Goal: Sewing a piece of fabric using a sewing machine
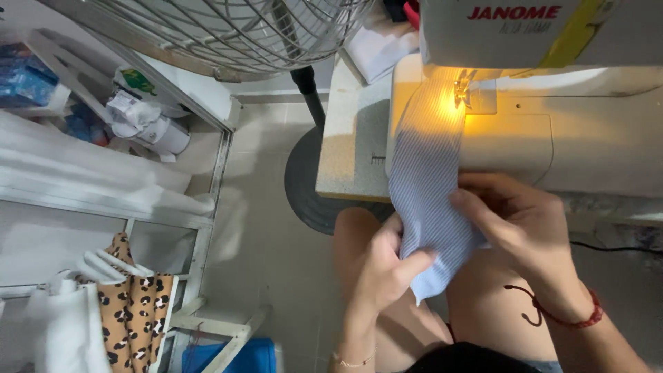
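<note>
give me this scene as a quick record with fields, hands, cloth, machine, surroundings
left hand: pinches the striped cloth's lower edge
right hand: grips the cloth from the right
cloth: pale blue striped strip, runs up under the needle
sewing machine: white, lamp lit
fan: wire guard, upper left
rack: white, leopard-print fabric hanging

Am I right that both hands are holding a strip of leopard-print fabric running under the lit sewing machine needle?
Not quite: the head view shows the strip is pale blue with fine stripes. The left hand and right hand do hold it, running under the lit needle.
</note>
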